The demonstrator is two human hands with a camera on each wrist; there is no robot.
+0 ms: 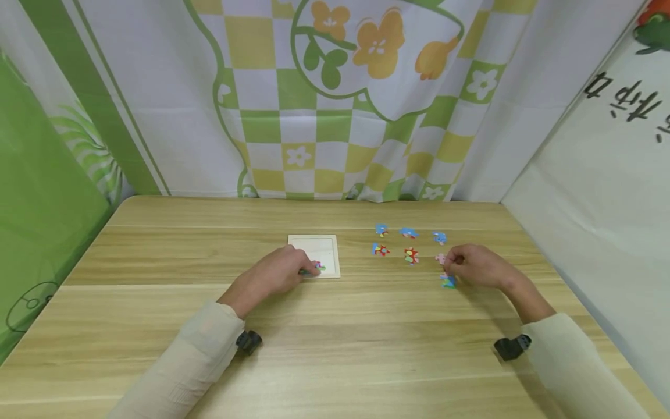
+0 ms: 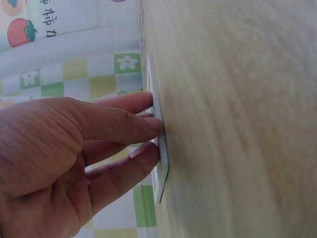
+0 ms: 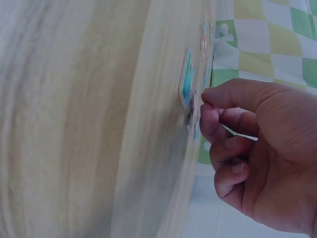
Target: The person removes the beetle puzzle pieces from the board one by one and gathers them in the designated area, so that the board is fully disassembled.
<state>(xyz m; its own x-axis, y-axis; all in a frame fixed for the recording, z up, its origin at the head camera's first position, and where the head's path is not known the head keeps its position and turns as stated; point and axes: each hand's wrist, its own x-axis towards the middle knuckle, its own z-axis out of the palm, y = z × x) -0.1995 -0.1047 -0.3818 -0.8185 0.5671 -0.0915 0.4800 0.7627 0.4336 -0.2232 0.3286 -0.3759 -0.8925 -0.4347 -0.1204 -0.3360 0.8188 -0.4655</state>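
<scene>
A square, light wooden puzzle tray point(image 1: 337, 256) lies on the table. My left hand point(image 1: 282, 270) is at its lower left, fingertips in the tray beside a small multicoloured puzzle piece point(image 1: 320, 267), which they partly cover. In the left wrist view the thumb point(image 2: 151, 125) is at the near rim and the other fingers are gently bent. My right hand point(image 1: 478, 266) has its thumb and index finger pinched at a pink puzzle piece point(image 1: 441, 258), low over the table; its other fingers are curled. Just below it is a blue-green puzzle piece point(image 1: 448, 281), close to the fingertips.
Several loose puzzle pieces lie right of the tray, among them a red one point(image 1: 411, 255), a blue-and-red one point(image 1: 380, 249) and a blue one point(image 1: 439, 237). A checked curtain point(image 1: 314, 128) hangs at the table's back edge. A white cloth point(image 1: 591, 192) hangs along the right side.
</scene>
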